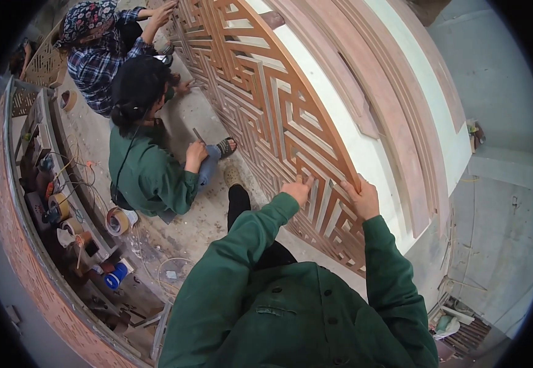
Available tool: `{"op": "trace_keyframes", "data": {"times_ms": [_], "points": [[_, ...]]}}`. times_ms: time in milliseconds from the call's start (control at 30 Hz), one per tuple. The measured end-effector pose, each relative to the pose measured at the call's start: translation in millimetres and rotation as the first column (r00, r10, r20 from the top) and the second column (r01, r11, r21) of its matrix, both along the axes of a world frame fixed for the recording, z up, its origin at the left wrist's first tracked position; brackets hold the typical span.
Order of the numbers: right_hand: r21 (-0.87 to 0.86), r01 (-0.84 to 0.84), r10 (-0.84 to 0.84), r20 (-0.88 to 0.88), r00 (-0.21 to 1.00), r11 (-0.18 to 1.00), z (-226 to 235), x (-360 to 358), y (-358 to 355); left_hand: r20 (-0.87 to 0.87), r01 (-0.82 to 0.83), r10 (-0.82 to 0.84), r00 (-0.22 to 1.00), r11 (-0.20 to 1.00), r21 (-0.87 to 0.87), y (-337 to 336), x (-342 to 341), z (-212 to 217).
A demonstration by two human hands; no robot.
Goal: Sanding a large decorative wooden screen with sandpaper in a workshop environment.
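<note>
A large brown wooden lattice panel [268, 110] with a curved upper edge stands tilted in front of me. My left hand [296, 190] is closed at its strips, partly curled, with two fingertips showing; its other fingers are mostly hidden. Higher on the same panel, my right hand [363, 197] grips the curved rim, thumb on the lattice side and the remaining fingers over the edge. Behind the panel lies a white board [334, 92] carrying long reddish-brown wooden mouldings [395, 116].
Beside the panel at left, a person in green [150, 165] crouches holding a thin stick [199, 135]. Another person in a plaid shirt [98, 73] reaches to the panel farther off. Tape rolls [117, 222], cables and a blue container [116, 276] lie at left.
</note>
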State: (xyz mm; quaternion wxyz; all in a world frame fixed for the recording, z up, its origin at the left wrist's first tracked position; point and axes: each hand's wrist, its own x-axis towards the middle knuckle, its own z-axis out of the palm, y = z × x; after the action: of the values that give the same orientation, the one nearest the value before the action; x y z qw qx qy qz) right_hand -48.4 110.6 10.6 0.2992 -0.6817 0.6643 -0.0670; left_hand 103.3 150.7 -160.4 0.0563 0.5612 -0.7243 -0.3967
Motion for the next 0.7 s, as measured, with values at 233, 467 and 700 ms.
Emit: {"op": "trace_keyframes", "data": {"times_ms": [233,467,700], "points": [[-0.008,-0.011,0.011,-0.033,0.999,1.0,-3,-3,-2,-0.007,-0.038,0.039,0.999,0.997,0.068,-15,4,-4],[-0.02,-0.035,0.035,-0.004,0.999,0.999,-4,-5,-2,-0.028,-0.008,0.01,1.0,0.996,0.09,-21,13,-2],[-0.023,-0.019,0.019,0.029,0.999,1.0,-3,-3,-5,-0.005,-0.012,0.012,1.0,0.994,0.108,-7,-2,10]]}}
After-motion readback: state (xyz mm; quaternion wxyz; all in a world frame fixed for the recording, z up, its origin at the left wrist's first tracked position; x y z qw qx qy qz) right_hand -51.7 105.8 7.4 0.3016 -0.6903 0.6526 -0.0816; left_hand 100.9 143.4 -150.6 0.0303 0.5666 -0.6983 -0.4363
